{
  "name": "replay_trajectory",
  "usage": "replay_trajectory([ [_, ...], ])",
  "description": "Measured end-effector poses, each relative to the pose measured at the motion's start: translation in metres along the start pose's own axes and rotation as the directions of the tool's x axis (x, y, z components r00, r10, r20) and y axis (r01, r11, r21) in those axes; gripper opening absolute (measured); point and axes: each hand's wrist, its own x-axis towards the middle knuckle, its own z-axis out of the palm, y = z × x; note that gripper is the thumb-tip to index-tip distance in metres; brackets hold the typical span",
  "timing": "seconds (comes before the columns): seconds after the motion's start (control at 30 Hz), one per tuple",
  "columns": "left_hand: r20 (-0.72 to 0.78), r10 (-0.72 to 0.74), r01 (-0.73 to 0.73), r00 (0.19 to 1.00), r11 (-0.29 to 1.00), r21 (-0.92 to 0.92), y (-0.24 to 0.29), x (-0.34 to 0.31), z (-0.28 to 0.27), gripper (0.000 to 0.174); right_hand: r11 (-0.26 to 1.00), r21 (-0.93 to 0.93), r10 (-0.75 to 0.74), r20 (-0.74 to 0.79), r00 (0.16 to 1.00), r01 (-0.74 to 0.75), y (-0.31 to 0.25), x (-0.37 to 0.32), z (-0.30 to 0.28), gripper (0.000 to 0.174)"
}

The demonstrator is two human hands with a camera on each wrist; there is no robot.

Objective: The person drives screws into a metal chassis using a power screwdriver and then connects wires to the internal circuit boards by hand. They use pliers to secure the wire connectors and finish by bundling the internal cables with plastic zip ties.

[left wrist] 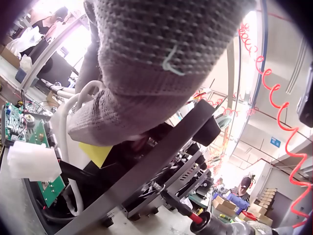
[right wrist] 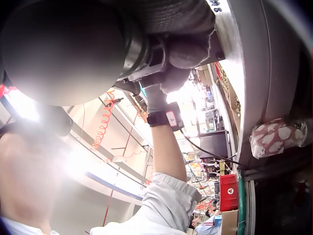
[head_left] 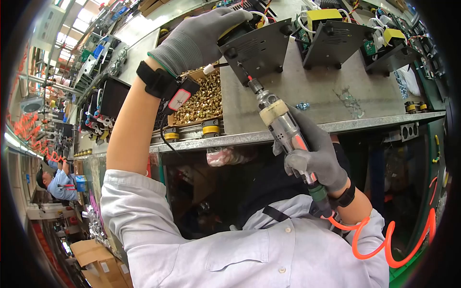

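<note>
My gloved left hand [head_left: 204,38] grips the top of an electronics unit with a black slotted metal panel [head_left: 263,48], standing on the bench. In the left wrist view, its glove covers part of the unit beside a yellow block [left wrist: 96,153], a white cable [left wrist: 63,128] and a green circuit board [left wrist: 51,192]. My gloved right hand [head_left: 321,161] holds an air screwdriver [head_left: 280,120] around its body. The red-collared bit points up at the lower part of the panel, its tip overlapping it in the head view.
Left of the unit lies a box of brass-coloured fasteners [head_left: 201,101]. Two similar units with black panels [head_left: 331,43] stand to the right. Small loose screws [head_left: 302,106] lie on the bench near its metal front edge [head_left: 249,139]. A coiled orange air hose [head_left: 384,249] hangs at the right.
</note>
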Motion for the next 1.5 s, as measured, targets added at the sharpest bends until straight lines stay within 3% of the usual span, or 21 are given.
replay_trajectory([
  [0.1,-0.043,0.027,-0.024,0.999,0.997,0.076,-0.002,0.000,0.003,0.060,1.000,0.009,0.008,-0.012,1.000,-0.008,-0.003,-0.001,0.005,0.091],
  [0.3,-0.002,0.018,-0.018,1.000,0.992,0.127,0.010,0.000,-0.004,0.064,0.999,0.015,0.042,-0.098,0.994,-0.040,-0.008,-0.001,0.017,0.089],
  [0.43,0.090,0.036,-0.059,0.995,0.963,0.264,0.018,0.003,-0.011,0.066,0.999,-0.007,0.049,-0.078,0.996,-0.050,-0.005,0.000,0.018,0.089],
  [0.5,0.077,0.051,-0.069,0.996,0.964,0.256,0.019,-0.001,-0.011,0.067,0.989,0.083,0.121,-0.016,0.992,-0.120,-0.008,-0.003,0.013,0.087],
  [0.6,-0.037,0.100,-0.090,0.994,0.976,0.196,0.024,-0.011,-0.008,0.071,0.991,0.031,0.129,0.001,0.992,-0.129,-0.014,-0.011,0.003,0.088],
  [0.63,-0.166,0.005,0.030,0.986,0.977,0.210,0.027,-0.017,-0.008,0.069,0.991,0.028,0.128,-0.006,0.992,-0.128,-0.016,-0.016,-0.002,0.088],
  [0.7,-0.376,-0.138,0.237,0.916,0.944,0.231,0.034,-0.032,-0.009,0.067,0.986,0.037,0.165,-0.054,0.985,-0.164,-0.018,-0.037,-0.018,0.088],
  [0.77,-0.580,-0.304,0.299,0.756,0.948,-0.108,0.045,-0.055,0.002,0.057,0.989,0.028,0.150,-0.211,0.966,-0.148,-0.019,-0.054,-0.038,0.079],
  [0.83,-0.454,-0.632,0.339,0.628,0.747,-0.571,0.060,-0.078,0.024,0.043,0.997,0.000,0.070,-0.362,0.929,-0.076,-0.021,-0.057,-0.059,0.071],
  [0.87,-0.255,-0.771,0.391,0.583,0.542,-0.744,0.067,-0.089,0.033,0.031,0.999,-0.015,0.026,-0.411,0.911,-0.035,-0.023,-0.054,-0.070,0.066],
  [0.9,-0.257,-0.813,0.219,0.523,0.420,-0.881,0.090,-0.083,0.047,0.022,0.999,-0.036,-0.038,-0.420,0.907,0.025,-0.028,-0.051,-0.073,0.053],
  [0.97,0.086,-0.839,0.298,0.538,0.093,-0.950,0.120,-0.082,0.059,0.018,0.998,-0.062,-0.013,-0.490,0.872,-0.020,-0.026,-0.042,-0.092,0.039],
  [1.0,0.172,-0.803,0.256,0.571,-0.025,-0.966,0.131,-0.077,0.070,0.020,0.998,-0.066,-0.016,-0.488,0.872,-0.019,-0.025,-0.035,-0.098,0.039],
  [1.03,0.301,-0.783,0.271,0.545,-0.175,-0.947,0.143,-0.070,0.076,0.022,0.999,-0.038,-0.015,-0.465,0.885,-0.003,-0.025,-0.029,-0.104,0.036],
  [1.1,0.412,-0.704,0.190,0.578,-0.374,-0.908,0.158,-0.059,0.084,0.025,1.000,-0.014,-0.019,-0.433,0.901,0.015,-0.024,-0.024,-0.108,0.033],
  [1.13,0.408,-0.709,0.186,0.575,-0.372,-0.909,0.160,-0.057,0.090,0.025,0.999,0.016,-0.019,-0.449,0.893,0.029,-0.023,-0.024,-0.109,0.033],
  [1.2,0.526,-0.550,0.055,0.648,-0.656,-0.753,0.159,-0.053,0.106,0.029,0.998,0.044,-0.015,-0.456,0.890,0.039,-0.024,-0.026,-0.106,0.033],
  [1.37,0.570,-0.408,0.028,0.713,-0.796,-0.604,0.158,-0.025,0.131,0.036,0.998,-0.058,-0.008,-0.363,0.932,-0.014,-0.037,-0.058,-0.081,0.053],
  [1.4,0.591,-0.326,0.040,0.738,-0.853,-0.521,0.156,-0.018,0.135,0.038,0.996,-0.079,-0.003,-0.371,0.929,-0.028,-0.040,-0.063,-0.073,0.064],
  [1.43,0.602,-0.241,0.057,0.761,-0.900,-0.432,0.154,-0.011,0.138,0.040,0.996,-0.080,-0.003,-0.367,0.930,-0.028,-0.042,-0.067,-0.069,0.064],
  [1.5,0.608,-0.235,0.050,0.759,-0.908,-0.415,0.156,-0.004,0.137,0.042,0.994,0.043,0.112,-0.221,0.969,-0.105,-0.043,-0.074,-0.063,0.084],
])
